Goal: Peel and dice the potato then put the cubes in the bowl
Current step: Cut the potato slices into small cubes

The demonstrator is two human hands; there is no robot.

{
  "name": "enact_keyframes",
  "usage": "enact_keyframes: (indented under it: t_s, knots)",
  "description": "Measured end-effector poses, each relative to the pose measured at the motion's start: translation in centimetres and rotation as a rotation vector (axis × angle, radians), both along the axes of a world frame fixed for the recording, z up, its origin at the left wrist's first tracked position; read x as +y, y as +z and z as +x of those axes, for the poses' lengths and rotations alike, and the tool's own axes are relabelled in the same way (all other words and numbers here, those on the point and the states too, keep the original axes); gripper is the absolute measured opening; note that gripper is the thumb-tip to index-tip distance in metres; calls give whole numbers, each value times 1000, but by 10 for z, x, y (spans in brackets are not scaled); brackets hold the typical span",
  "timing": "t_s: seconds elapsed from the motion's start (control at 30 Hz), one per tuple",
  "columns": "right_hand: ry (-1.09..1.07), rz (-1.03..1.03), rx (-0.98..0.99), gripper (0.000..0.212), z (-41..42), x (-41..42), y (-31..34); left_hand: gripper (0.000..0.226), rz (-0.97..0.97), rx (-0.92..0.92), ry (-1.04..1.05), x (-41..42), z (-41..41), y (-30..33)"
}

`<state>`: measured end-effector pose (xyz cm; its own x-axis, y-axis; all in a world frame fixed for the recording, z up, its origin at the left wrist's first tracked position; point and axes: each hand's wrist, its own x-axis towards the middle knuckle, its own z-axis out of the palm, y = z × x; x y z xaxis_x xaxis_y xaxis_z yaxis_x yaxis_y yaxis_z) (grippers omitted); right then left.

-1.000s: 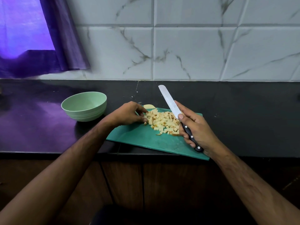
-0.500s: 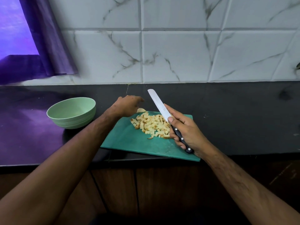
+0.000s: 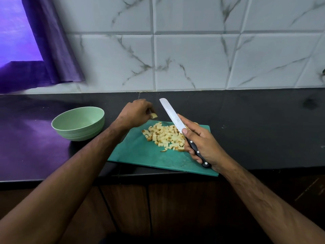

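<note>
A heap of pale potato cubes [image 3: 166, 136] lies on the green cutting board [image 3: 140, 152]. My left hand [image 3: 136, 112] is raised just beyond the board's far left corner and pinches a small potato piece [image 3: 154, 115] in its fingertips. My right hand [image 3: 202, 143] grips the black handle of a knife [image 3: 171, 115] at the right of the heap, blade tilted up and pointing away toward the wall. The light green bowl [image 3: 60, 125] stands to the left of the board; no cubes show inside it.
The dark countertop [image 3: 263, 129] runs along a marble-tiled wall. A purple curtain [image 3: 52, 50] hangs at the upper left, casting a purple sheen on the counter. The counter's front edge and wooden cabinet doors lie below my arms.
My left hand has left the heap's left side and lifted toward the back of the board, now pinching a potato piece. The right hand and knife keep their pose.
</note>
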<state>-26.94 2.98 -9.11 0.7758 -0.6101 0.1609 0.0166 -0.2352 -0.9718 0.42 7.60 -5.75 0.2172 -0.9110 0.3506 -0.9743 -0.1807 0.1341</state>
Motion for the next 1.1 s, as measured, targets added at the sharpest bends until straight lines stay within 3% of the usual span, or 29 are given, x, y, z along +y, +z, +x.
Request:
enact_keyframes:
  t_s: [0.13,0.3,0.57,0.77,1.1]
  knots:
    - [0,-7,1,47,0,0,-1,14,-124,234,14,26,-6,20]
    - [4,-29,7,48,0,2,1,15,-60,477,-13,70,-12,21]
    - [11,-123,74,49,0,12,5,16,7,387,85,101,-15,-28]
    - [23,-204,179,50,3,16,9,29,79,185,68,119,-7,-34]
    - [130,-680,666,50,8,54,29,30,-84,172,-99,134,-5,-52]
